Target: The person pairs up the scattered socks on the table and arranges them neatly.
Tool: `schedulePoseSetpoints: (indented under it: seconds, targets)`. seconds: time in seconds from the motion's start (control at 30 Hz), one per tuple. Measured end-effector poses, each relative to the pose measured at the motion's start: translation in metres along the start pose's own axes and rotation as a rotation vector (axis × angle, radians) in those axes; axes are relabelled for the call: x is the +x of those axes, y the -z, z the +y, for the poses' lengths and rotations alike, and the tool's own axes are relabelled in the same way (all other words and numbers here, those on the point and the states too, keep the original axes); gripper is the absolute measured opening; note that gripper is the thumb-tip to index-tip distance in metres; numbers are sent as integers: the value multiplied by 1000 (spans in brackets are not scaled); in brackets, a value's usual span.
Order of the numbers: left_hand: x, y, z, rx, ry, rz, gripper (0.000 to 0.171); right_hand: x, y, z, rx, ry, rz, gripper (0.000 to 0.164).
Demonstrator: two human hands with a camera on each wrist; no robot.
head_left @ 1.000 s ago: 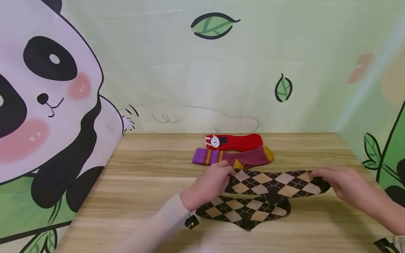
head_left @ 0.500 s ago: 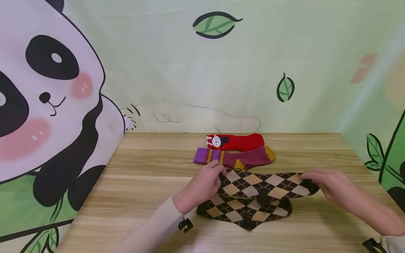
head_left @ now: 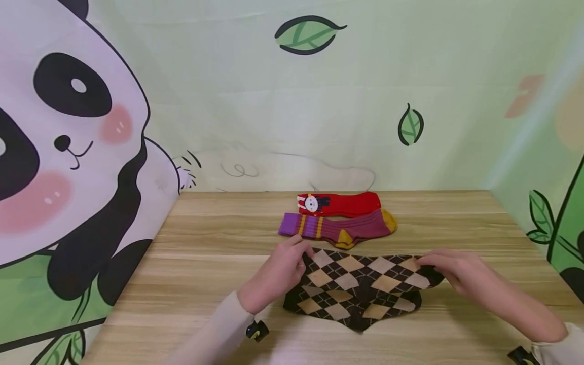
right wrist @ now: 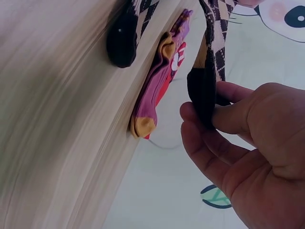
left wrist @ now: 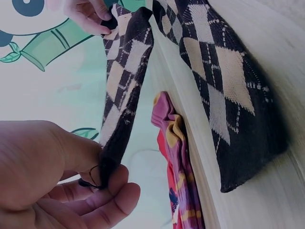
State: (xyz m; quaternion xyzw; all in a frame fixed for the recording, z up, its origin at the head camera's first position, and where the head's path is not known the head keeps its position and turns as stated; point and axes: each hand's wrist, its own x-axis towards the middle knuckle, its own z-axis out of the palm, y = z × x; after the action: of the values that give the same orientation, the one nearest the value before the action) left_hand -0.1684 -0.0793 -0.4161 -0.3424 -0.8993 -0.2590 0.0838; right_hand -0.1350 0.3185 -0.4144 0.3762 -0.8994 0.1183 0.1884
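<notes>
Both hands hold one argyle sock (head_left: 351, 268), black with beige and grey diamonds, stretched sideways above the table. My left hand (head_left: 276, 274) pinches its cuff end between thumb and fingers, as the left wrist view shows up close. At the black toe, my right hand (head_left: 465, 271) pinches the other end; the right wrist view shows the toe (right wrist: 202, 90) between thumb and fingertips. A matching argyle sock (head_left: 351, 312) lies flat on the table below, its upper part overlapped by the held one in the head view.
Behind the argyle socks lies a purple sock (head_left: 335, 228) with yellow stripes, heel and toe. A red sock (head_left: 351, 204) with a white rabbit face lies beyond it, near the back edge of the wooden table (head_left: 205, 243). A panda-printed backdrop (head_left: 228, 101) rises behind.
Both hands have moved left and slightly toward the person, carrying the held sock over the matching one, so it now overlaps more of it. The purple and red socks have stayed put.
</notes>
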Motion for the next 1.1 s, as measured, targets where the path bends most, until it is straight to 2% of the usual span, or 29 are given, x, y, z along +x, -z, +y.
schedulePoseSetpoints:
  seconds: [0.2, 0.4, 0.53, 0.83, 1.1]
  targets:
    - [-7, 6, -2, -14, 23, -36, 32, 5, -3, -6, 18, 72, -4, 59]
    - [-16, 7, -6, 0, 1, -76, 33, 7, -8, -12, 56, 100, -42, 58]
    - [-22, 6, -7, -8, 7, -103, 34, 8, -10, -15, 101, 92, -103, 56]
    - [-32, -2, -10, -11, 6, -131, 35, 7, -13, -21, 174, 64, -181, 50]
    - [-34, -7, -10, 10, 1, -171, 34, 6, -18, -22, 202, 51, -209, 45]
